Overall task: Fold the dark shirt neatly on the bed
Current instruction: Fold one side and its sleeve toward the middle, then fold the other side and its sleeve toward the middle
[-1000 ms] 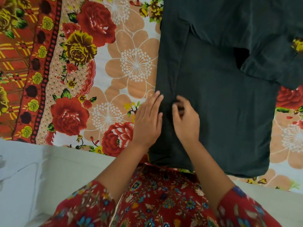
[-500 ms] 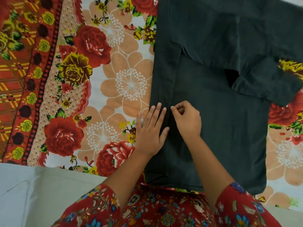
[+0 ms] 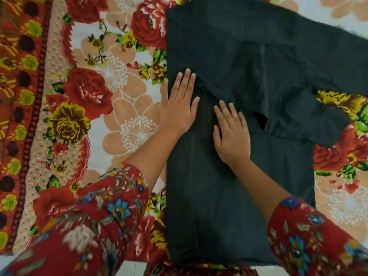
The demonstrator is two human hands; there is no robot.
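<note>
The dark shirt [image 3: 249, 176] lies flat on the floral bedsheet [image 3: 111, 108], its body running toward me. Its left side is folded inward in a straight edge. One sleeve is laid across the upper body, its cuff at the right [image 3: 310, 124]. My left hand [image 3: 180, 108] rests flat with straight fingers on the shirt's folded left edge. My right hand [image 3: 232, 136] lies flat on the shirt's middle, just below the sleeve's lower edge. Neither hand grips any cloth.
The bedsheet with red and yellow flowers spreads to the left and right of the shirt. A red patterned border [image 3: 18, 96] runs along the far left. The bed's near edge [image 3: 131, 268] shows at the bottom, by my floral sleeves.
Both hands slid up the shirt, away from me. My right hand went from pinching the fold to lying flat. The view moved closer and further over the bed.
</note>
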